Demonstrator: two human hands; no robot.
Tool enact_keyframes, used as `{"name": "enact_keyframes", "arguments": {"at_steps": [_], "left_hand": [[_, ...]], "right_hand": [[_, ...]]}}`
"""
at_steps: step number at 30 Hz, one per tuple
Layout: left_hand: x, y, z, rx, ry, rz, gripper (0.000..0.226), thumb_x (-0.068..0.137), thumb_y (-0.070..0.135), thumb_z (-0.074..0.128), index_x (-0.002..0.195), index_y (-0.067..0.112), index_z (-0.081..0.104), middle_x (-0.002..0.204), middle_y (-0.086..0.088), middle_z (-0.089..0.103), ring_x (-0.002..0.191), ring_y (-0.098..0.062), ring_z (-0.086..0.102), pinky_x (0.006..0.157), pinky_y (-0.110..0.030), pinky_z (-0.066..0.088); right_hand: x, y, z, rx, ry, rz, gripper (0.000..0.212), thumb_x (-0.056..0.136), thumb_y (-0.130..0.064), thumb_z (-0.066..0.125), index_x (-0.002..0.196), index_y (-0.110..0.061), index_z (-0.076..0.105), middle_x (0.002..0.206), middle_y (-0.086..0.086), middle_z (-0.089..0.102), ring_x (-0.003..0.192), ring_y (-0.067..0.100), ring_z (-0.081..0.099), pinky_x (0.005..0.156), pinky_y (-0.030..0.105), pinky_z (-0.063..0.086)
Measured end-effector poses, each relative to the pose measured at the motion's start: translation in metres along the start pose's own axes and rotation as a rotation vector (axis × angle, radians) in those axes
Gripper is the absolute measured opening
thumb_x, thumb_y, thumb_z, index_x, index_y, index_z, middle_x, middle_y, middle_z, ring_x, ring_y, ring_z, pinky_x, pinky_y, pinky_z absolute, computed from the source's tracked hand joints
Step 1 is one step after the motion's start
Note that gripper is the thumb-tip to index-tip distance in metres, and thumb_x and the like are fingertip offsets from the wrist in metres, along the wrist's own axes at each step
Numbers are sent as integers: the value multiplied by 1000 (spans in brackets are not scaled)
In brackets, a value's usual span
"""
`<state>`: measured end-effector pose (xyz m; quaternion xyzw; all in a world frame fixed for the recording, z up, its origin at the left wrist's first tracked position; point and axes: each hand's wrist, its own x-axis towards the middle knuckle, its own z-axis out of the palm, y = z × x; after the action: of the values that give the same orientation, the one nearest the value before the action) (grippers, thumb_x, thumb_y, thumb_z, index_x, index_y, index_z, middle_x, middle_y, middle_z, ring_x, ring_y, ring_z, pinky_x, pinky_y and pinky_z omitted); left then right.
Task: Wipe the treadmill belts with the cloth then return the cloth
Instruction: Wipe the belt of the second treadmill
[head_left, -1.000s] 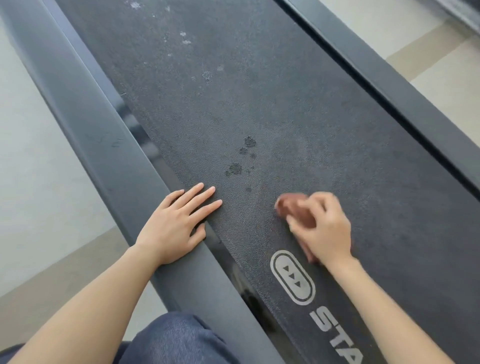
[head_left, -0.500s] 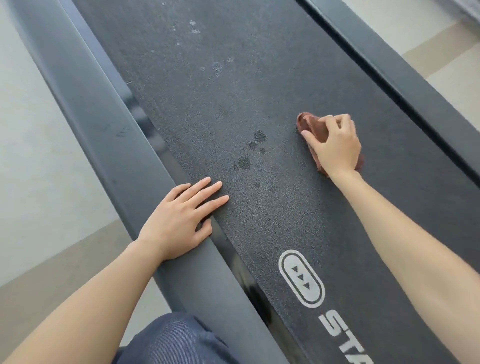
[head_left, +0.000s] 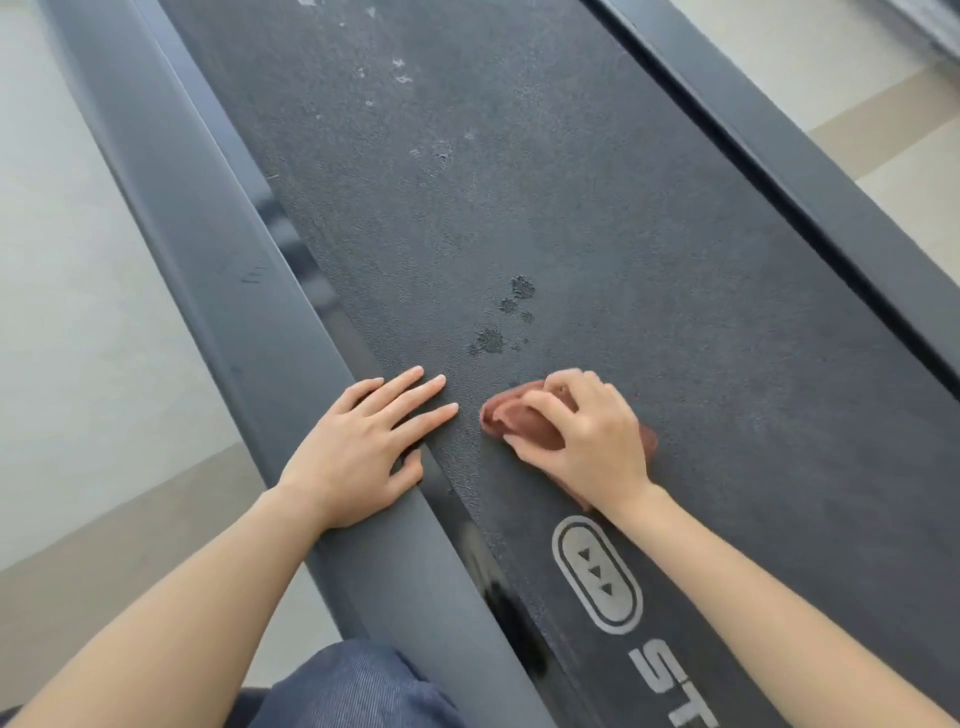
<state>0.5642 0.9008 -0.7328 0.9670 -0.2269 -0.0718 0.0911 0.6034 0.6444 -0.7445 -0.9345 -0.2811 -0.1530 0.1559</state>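
My right hand (head_left: 587, 441) grips the bunched cloth (head_left: 524, 421) on the belt (head_left: 597, 218). My left hand (head_left: 358, 452) lies spread flat across the belt's left edge.

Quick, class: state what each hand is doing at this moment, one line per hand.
Left hand: open, fingers straight, resting flat on the side rail.
Right hand: closed, gripping the cloth against the belt.

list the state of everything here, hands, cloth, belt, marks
left hand, flat, fingers straight, resting across the side rail and the edge of the belt
right hand, fingers curled round the cloth, pressing it on the belt
cloth, reddish brown, bunched up under the right hand
belt, dusty, marked
dark spots, unwiped, just beyond the cloth
pale specks, unwiped, farther up the belt
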Motion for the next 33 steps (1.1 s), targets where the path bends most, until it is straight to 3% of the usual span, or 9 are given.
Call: {"name": "enact_keyframes", "arguments": {"at_steps": [8, 13, 18, 24, 29, 33], "left_hand": [[0, -3, 5, -26, 30, 20, 51, 87, 33, 34, 136, 31, 48, 149, 5, 36, 140, -18, 30, 112, -41, 28], [-1, -6, 9, -41, 61, 23, 50, 87, 33, 37, 136, 32, 48, 149, 6, 36, 140, -17, 29, 112, -41, 29], [-2, -6, 5, -58, 45, 34, 53, 86, 33, 33, 136, 31, 48, 150, 7, 34, 141, -15, 27, 115, -39, 23], [-4, -2, 0, -69, 11, -9, 57, 85, 38, 36, 142, 32, 38, 153, 11, 25, 144, -9, 14, 117, -31, 8], [2, -13, 1, -218, 212, -300, 59, 84, 40, 34, 140, 21, 41, 151, 5, 34, 142, -11, 20, 115, -25, 4], [17, -55, -2, -65, 142, -309, 58, 90, 49, 32, 144, 27, 35, 155, 6, 24, 145, -14, 9, 117, -34, -2]], "right_hand": [[167, 61, 55, -141, -23, 189, 41, 83, -51, 57, 105, -17, 63, 104, 9, 55, 95, 27, 52, 72, 38, 45], [217, 78, 72, -200, -46, 287, 45, 86, -53, 52, 113, -18, 58, 115, 7, 50, 107, 24, 47, 77, 35, 43], [179, 54, 63, -173, 2, 252, 43, 85, -51, 56, 109, -17, 61, 109, 9, 53, 99, 27, 51, 76, 36, 42], [72, -11, 25, -62, -9, 145, 33, 80, -42, 66, 97, -14, 66, 97, 10, 58, 82, 29, 56, 66, 36, 47], [-9, -50, 9, -36, 4, 106, 33, 81, -48, 64, 96, -18, 65, 97, 6, 59, 80, 26, 56, 66, 35, 48], [-10, -62, 15, 2, 25, 12, 38, 82, -58, 60, 90, -21, 66, 93, 2, 58, 80, 23, 53, 65, 33, 45]]}}
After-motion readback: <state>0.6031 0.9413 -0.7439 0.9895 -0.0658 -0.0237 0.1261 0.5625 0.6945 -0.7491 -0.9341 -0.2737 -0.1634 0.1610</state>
